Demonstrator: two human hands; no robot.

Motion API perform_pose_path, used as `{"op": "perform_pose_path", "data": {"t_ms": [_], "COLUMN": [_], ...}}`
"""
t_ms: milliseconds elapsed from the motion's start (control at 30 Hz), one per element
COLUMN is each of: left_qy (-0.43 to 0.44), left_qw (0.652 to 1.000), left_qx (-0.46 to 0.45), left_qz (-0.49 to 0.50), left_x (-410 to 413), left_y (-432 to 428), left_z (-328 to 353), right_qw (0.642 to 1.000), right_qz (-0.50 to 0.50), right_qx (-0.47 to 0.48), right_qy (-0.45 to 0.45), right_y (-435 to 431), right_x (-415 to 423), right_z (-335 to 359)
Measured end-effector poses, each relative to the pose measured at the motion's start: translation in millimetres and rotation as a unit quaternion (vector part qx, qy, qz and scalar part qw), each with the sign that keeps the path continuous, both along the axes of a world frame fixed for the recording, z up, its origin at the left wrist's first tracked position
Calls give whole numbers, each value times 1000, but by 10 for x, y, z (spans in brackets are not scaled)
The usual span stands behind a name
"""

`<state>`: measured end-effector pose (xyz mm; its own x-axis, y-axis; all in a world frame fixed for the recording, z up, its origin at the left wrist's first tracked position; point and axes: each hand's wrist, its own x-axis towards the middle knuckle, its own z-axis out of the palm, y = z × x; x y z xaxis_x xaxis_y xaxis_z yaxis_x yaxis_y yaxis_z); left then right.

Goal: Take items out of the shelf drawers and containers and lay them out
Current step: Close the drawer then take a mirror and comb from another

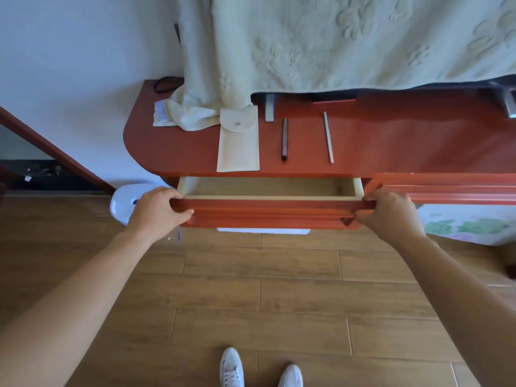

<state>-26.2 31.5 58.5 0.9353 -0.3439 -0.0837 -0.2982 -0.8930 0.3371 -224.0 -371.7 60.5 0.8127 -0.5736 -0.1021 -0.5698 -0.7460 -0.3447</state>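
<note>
Left hand and right hand grip the drawer, rear hidden.

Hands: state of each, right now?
Left hand: fingers curled over the left end of the drawer front, gripping it.
Right hand: grips the drawer front's right end.

A: Under the cloth?
B: Hidden, save two metal feet.
A: Back of the drawer?
B: Tucked beneath the surface, out of sight.
A: Shoes?
B: Cut off by the bottom edge.
A: White thing behind the left hand?
B: Partly covered; cannot tell.
</note>
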Motion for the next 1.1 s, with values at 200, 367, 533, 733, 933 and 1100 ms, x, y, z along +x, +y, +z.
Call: {"op": "perform_pose_path", "data": {"t_ms": [200, 367, 533, 733, 933, 1100], "left_qy": [-8, -10, -29, -64, -88, -123], "left_qw": [1000, 1000, 999, 998, 996, 992], "left_qx": [-5, -14, -25, -24, -8, -3], "left_qz": [9, 4, 1, 5, 20, 22], "left_x": [43, 77, 116, 159, 169, 112], "left_y": [-39, -81, -131, -193, -252, -265], "left_z": [3, 29, 60, 62, 38, -23], "right_qw": [1000, 1000, 1000, 998, 997, 996], "right_qz": [3, 4, 2, -21, -45, -50], "right_qx": [4, -2, -24, -49, -66, -78], "right_qy": [0, -9, -17, -18, -6, 10], "right_y": [-19, -9, 5, 5, 4, 23], "right_x": [70, 106, 157, 244, 325, 330], "right_z": [29, 57, 78, 85, 86, 87]}}
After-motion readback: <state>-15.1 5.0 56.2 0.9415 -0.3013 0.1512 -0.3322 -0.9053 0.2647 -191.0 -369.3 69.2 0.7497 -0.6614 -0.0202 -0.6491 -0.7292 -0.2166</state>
